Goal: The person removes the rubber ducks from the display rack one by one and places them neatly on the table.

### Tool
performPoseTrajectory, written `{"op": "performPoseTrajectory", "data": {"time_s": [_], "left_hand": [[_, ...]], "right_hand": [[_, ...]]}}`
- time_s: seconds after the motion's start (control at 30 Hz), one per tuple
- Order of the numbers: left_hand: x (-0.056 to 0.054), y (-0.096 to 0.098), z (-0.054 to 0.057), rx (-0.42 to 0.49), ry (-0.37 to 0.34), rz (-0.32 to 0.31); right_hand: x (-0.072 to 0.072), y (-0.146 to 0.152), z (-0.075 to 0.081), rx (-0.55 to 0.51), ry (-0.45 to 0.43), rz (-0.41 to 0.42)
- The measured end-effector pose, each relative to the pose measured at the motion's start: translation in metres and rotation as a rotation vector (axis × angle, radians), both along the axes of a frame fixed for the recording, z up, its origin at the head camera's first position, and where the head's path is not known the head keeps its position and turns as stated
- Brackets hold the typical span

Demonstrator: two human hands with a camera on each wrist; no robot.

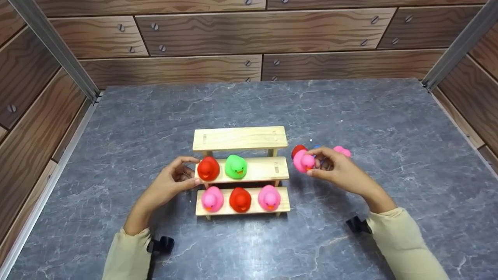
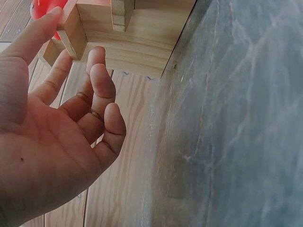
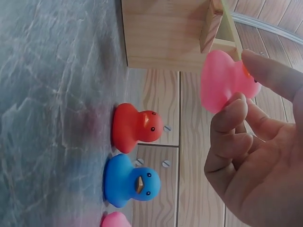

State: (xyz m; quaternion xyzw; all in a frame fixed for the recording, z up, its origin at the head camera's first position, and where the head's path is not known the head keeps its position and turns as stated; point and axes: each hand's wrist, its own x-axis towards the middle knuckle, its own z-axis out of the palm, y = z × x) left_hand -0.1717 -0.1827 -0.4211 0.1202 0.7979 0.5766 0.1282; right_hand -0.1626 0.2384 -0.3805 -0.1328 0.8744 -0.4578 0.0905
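A three-tier wooden shelf stand (image 1: 239, 139) stands on the grey marbled table. My left hand (image 1: 171, 181) holds the left end of its middle tier, thumb at the front edge and index finger at the back; the other fingers are loosely bent. On that tier sit a red rubber duck (image 1: 208, 168) and a green duck (image 1: 236, 167). Along the bottom tier are a pink duck (image 1: 212, 199), a red duck (image 1: 240, 200) and another pink duck (image 1: 269, 198). My right hand (image 1: 338, 169) pinches a pink rubber duck (image 3: 220, 80) in the air, right of the stand.
Behind my right hand, a red duck (image 3: 130, 127), a blue duck (image 3: 125, 180) and a pink duck (image 3: 116, 220) stand on the table. Wood-patterned panels (image 1: 264, 33) enclose the back and sides. The top tier holds no duck.
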Motion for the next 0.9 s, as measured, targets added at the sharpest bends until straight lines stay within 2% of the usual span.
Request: {"op": "performPoseTrajectory", "data": {"time_s": [0.47, 0.9], "left_hand": [[0.001, 0.0, 0.001, 0.008, -0.01, -0.003], [0.001, 0.001, 0.002, 0.016, -0.005, -0.005]], "right_hand": [[-0.008, 0.002, -0.02, 0.085, -0.064, 0.049], [-0.012, 0.006, -0.029, 0.119, -0.051, 0.066]]}}
